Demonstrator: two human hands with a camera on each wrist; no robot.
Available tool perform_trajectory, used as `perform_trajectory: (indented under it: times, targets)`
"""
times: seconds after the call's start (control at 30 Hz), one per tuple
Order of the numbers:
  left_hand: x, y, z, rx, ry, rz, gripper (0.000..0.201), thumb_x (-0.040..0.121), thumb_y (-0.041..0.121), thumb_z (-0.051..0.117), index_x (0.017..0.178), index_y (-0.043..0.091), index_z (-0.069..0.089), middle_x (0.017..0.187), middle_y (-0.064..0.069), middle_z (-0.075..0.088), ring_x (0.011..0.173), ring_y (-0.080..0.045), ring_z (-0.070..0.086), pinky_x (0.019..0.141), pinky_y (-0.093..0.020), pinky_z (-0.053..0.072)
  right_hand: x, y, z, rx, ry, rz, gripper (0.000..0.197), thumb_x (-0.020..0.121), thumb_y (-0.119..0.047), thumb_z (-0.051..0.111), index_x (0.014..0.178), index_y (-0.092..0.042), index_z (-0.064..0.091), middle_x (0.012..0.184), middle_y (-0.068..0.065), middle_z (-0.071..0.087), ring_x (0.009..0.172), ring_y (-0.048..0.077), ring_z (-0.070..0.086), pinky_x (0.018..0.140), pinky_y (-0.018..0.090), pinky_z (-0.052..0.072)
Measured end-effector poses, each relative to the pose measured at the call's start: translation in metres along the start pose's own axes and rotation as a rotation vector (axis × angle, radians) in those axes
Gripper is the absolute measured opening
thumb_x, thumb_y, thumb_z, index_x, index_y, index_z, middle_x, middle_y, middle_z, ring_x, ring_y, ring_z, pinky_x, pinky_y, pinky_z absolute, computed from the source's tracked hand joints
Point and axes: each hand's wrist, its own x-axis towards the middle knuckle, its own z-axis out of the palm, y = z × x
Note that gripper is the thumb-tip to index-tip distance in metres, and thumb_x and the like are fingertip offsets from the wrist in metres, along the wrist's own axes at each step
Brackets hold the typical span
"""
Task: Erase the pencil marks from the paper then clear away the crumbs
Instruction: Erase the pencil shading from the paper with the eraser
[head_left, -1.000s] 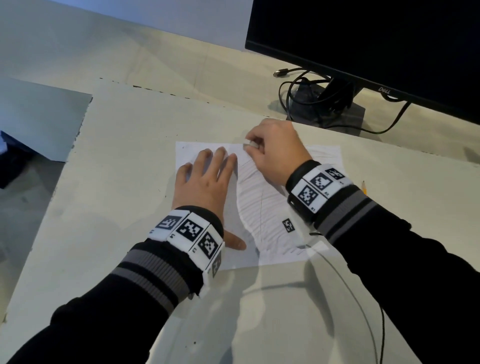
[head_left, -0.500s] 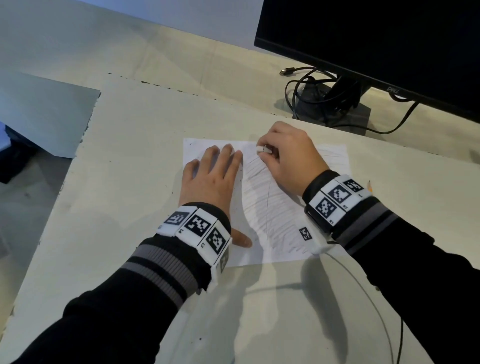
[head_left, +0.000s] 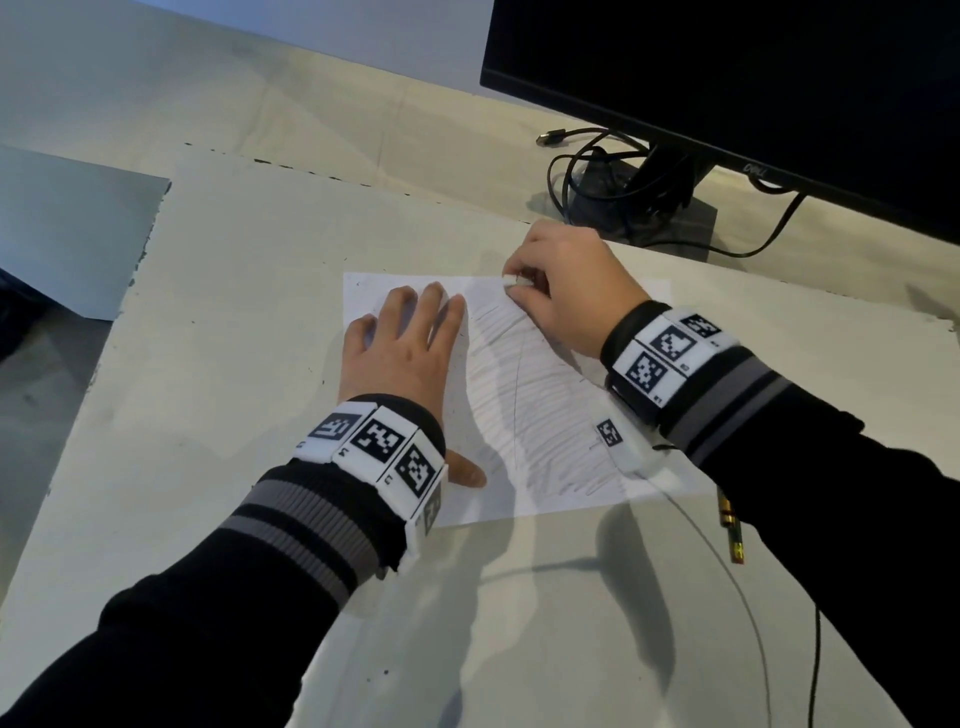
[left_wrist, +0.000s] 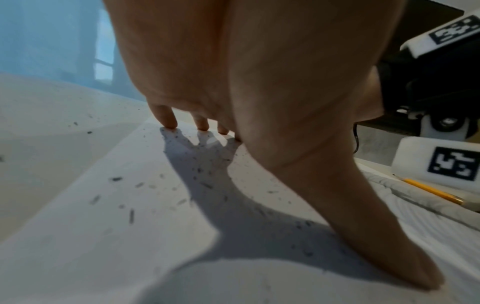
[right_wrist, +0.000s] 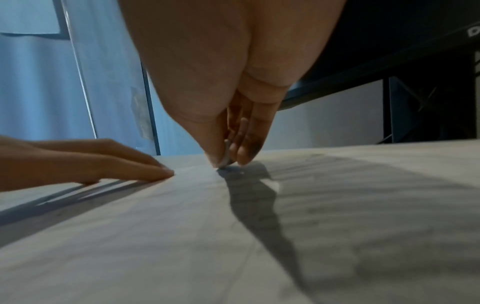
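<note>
on the desk: a large pale grey board (head_left: 218, 312) carries everything; a black flat monitor (head_left: 753, 93) stands at the far right.
sheet: white rectangular paper (head_left: 524, 395) lies flat on the board, grey pencil hatching (head_left: 519, 384) over its middle and right part.
left hand: left hand (head_left: 400, 348) lies flat on the sheet's left half, fingers straight and slightly spread, thumb out to the side, tips pressing the paper, holding nothing.
right hand: right hand (head_left: 566, 286) has thumb and fingertips curled in a pinch on a small white eraser (head_left: 515, 280), its end touching the sheet near the far edge.
pencil: yellow wooden pencil (head_left: 730, 525) lies right of the sheet.
crumbs: dark eraser crumbs (left_wrist: 130, 185) are scattered under the left palm.
writing: "dell" on the monitor's lower bezel.
change: the eraser sits slightly farther up the sheet than half a second ago; the left hand is unmoved.
</note>
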Motion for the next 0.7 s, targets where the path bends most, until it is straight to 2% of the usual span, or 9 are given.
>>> perform_trajectory:
  times: [0.13,0.2,0.27,0.33,0.47,0.53,0.6,0.7]
  targets:
    - [-0.001,0.0,0.001,0.009,0.006,-0.004,0.157,0.043,0.091,0.067,0.15,0.018,-0.022,0.158,-0.002,-0.016,0.148,-0.027,-0.007,0.12,-0.046,0.012,-0.018,-0.008,0.009,0.092,-0.006,-0.067,0.011,0.087,-0.016,0.07,0.095,-0.01,0.075,0.092,-0.001,0.061,0.081,0.016,0.058,0.077,0.03,0.051]
    - [-0.001,0.0,0.002,0.009,0.004,-0.003,0.157,0.043,0.091,0.067,0.149,0.018,-0.022,0.157,-0.002,-0.015,0.148,-0.027,-0.007,0.12,-0.046,0.013,-0.011,-0.005,-0.002,0.046,0.006,-0.024,0.012,0.09,-0.019,0.068,0.097,-0.013,0.075,0.094,-0.003,0.061,0.085,0.014,0.057,0.083,0.033,0.052]
    - [0.001,0.001,0.002,0.02,0.008,-0.001,0.157,0.042,0.092,0.067,0.15,0.02,-0.022,0.157,-0.002,-0.013,0.147,-0.028,-0.006,0.119,-0.047,0.014,0.0,0.001,-0.018,0.021,0.147,0.061,0.015,0.092,-0.022,0.065,0.101,-0.013,0.073,0.099,-0.004,0.06,0.088,0.011,0.057,0.085,0.03,0.052]
    - [0.002,0.001,0.0,0.042,-0.003,-0.005,0.157,0.04,0.092,0.068,0.15,0.025,-0.022,0.155,-0.003,-0.013,0.147,-0.03,-0.005,0.118,-0.048,0.017,0.006,0.005,-0.027,0.089,0.235,0.044,0.016,0.09,-0.023,0.067,0.101,-0.012,0.073,0.099,-0.002,0.062,0.085,0.01,0.058,0.081,0.027,0.054]
    - [0.008,0.009,-0.008,0.099,-0.055,-0.023,0.16,0.037,0.089,0.072,0.147,0.031,-0.028,0.152,-0.005,-0.014,0.145,-0.035,-0.002,0.111,-0.048,0.028,0.0,-0.002,-0.01,0.046,0.034,-0.022,0.014,0.088,-0.023,0.069,0.098,-0.013,0.074,0.096,-0.002,0.062,0.088,0.013,0.057,0.084,0.032,0.051]
    - [0.01,0.011,-0.011,0.108,-0.071,-0.04,0.162,0.035,0.088,0.074,0.146,0.032,-0.03,0.152,-0.005,-0.016,0.144,-0.036,-0.002,0.108,-0.048,0.03,-0.005,0.001,0.003,0.068,0.025,0.012,0.011,0.087,-0.02,0.071,0.095,-0.013,0.074,0.092,-0.002,0.06,0.084,0.014,0.056,0.08,0.035,0.052]
    - [0.011,0.01,-0.011,0.109,-0.081,-0.036,0.162,0.035,0.088,0.074,0.146,0.032,-0.029,0.153,-0.005,-0.016,0.144,-0.036,-0.002,0.108,-0.049,0.029,-0.012,0.006,0.009,0.108,0.037,0.014,0.011,0.086,-0.018,0.071,0.094,-0.012,0.075,0.09,-0.003,0.059,0.081,0.014,0.056,0.076,0.032,0.05]
    - [0.01,0.009,-0.011,0.111,-0.077,-0.034,0.162,0.033,0.088,0.074,0.146,0.033,-0.028,0.153,-0.005,-0.015,0.144,-0.036,-0.002,0.108,-0.049,0.029,-0.014,0.007,0.002,0.098,-0.058,-0.063,0.012,0.086,-0.019,0.071,0.097,-0.014,0.076,0.088,-0.007,0.057,0.078,0.009,0.052,0.074,0.024,0.044]
